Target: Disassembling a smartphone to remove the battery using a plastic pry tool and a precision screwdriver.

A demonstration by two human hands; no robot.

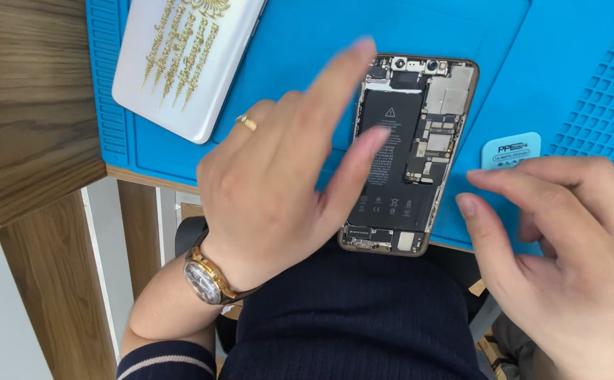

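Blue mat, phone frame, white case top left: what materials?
Blue mat: likely silicone, matte, with moulded ridges and grid cells. Opened phone frame: looks like polished metal, a thin glossy bronze rim. White case: probably hard plastic, smooth satin sheen with gold ornament, though the look leaves it open.

Bright blue repair mat [307, 42] with a ribbed, gridded edge; opened phone [405, 151] showing a black battery and bronze frame; white case [184, 60] patterned in gold script; gold wristwatch [207, 280]; navy sleeve [163, 359], pale stripe.
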